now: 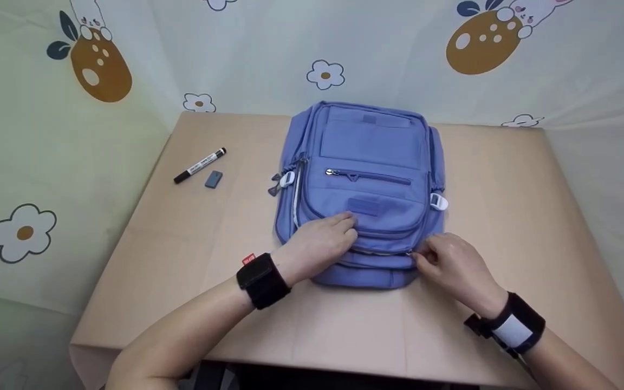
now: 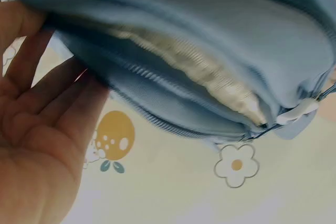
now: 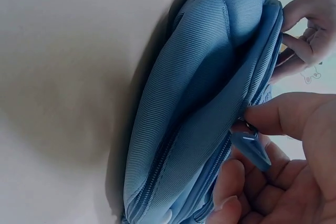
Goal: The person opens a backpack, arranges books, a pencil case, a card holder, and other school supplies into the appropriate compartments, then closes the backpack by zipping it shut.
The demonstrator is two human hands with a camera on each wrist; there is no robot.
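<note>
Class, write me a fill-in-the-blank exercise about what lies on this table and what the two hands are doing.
1. The backpack lying on the table is ____ in colour.
2. The right hand pinches a zipper ____ at the backpack's near edge.
3. The left hand rests on the ____.
4. Beside the marker lies a small grey ____.

Missing words: blue; pull; backpack; eraser

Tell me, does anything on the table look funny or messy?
Nothing looks spilled or broken. The blue backpack lies flat and straight, with the left hand resting on it and the right hand pinching its zipper pull. The marker and small grey eraser lie loose off to the side.
</note>
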